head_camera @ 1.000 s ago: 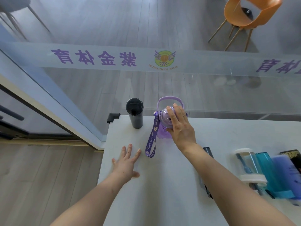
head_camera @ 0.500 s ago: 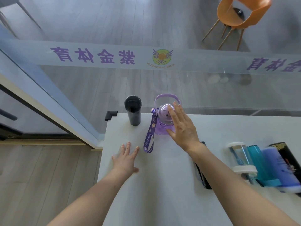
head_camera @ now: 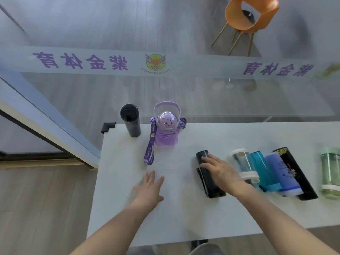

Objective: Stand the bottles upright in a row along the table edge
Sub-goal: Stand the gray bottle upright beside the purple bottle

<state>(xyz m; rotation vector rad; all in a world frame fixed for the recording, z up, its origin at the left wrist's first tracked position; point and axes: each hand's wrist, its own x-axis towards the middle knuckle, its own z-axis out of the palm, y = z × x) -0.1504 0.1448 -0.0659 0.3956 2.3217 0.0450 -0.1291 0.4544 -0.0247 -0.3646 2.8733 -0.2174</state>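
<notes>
A black flask (head_camera: 131,122) and a purple bear-shaped bottle (head_camera: 166,129) with a strap stand upright side by side at the table's far edge. A dark bottle (head_camera: 207,179) lies on its side mid-table; my right hand (head_camera: 220,171) rests on top of it with fingers spread, not closed around it. To its right lie a clear bottle with white caps (head_camera: 242,163), a teal bottle (head_camera: 262,169), a blue bottle (head_camera: 281,174), a black bottle (head_camera: 296,172) and a pale green bottle (head_camera: 331,172). My left hand (head_camera: 150,186) lies flat and empty on the table.
The white table (head_camera: 165,218) has a black corner guard (head_camera: 107,126) at its far left corner. A glass wall with purple lettering runs just behind the far edge. An orange chair (head_camera: 252,17) stands beyond the glass. Wooden floor lies to the left.
My right hand has let go of the purple bottle, which now stands alone, and moved back and right onto the lying dark bottle. My left hand has stayed flat.
</notes>
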